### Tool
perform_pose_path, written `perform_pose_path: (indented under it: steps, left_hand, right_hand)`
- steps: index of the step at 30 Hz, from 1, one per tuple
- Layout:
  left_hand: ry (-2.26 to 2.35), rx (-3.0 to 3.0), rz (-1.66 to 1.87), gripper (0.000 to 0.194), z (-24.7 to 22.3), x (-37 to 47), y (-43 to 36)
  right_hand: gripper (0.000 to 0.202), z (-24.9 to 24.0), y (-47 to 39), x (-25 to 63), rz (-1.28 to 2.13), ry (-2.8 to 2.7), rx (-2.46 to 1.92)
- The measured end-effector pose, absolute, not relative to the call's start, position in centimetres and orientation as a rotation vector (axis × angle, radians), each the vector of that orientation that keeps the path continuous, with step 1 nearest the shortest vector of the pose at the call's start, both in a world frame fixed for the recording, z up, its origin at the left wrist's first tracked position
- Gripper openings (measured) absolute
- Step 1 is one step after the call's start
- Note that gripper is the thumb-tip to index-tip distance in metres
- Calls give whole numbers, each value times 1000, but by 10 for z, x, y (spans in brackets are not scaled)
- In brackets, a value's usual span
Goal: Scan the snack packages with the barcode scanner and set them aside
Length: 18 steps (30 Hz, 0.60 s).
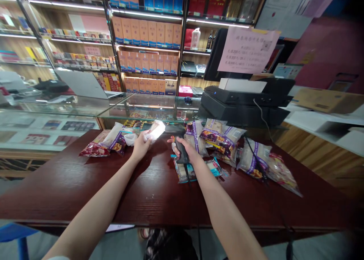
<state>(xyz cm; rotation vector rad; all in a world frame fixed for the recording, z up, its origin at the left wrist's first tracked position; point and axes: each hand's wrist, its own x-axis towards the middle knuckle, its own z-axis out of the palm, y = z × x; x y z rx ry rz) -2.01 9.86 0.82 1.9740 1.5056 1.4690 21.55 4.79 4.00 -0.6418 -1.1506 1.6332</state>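
My left hand (141,143) grips a snack packet (157,130), whose front is lit bright white, so its print cannot be read. Closed around the handle of a black barcode scanner (182,152) is my right hand (189,150); the scanner points toward the packet. Under the scanner lies a blue-and-clear snack bag (183,173) on the dark wooden table (150,199). Left of my left hand rest a red snack bag (95,148) and a purple-and-white one (115,138). Several purple-banded snack bags (222,138) are heaped to the right of my right hand.
Beyond the table runs a glass display counter (148,102) with an open laptop (82,83). A black printer (244,97) and a monitor with a pink notice (247,49) stand at right. The scanner's black cable (256,157) crosses bags. A blue stool (17,233) is lower left.
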Motion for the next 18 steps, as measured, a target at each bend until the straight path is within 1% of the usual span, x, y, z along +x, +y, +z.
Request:
perform_pose_path:
  steps: [4,9,11,14,18]
  left_hand:
    - [1543,1993,1470,43,15,-17,90]
    - [1613,2272,1580,40,32,-30,80]
    - [1737,2295,1633,43,39,-44,78]
    - [2064,2150,1658,49,45,-64,78]
    - [2395,2128,1410,48,39,-71,81]
  right_hand:
    - [31,42,46,214,1627,-1141,-634]
    - [31,44,49,216,1583,-1066,-630]
    - [32,44,51,218,1570,-1028,-624]
    - [33,42,54,221,1566,-1003,-618]
    - [36,41,54,222,1556,-1014,-620]
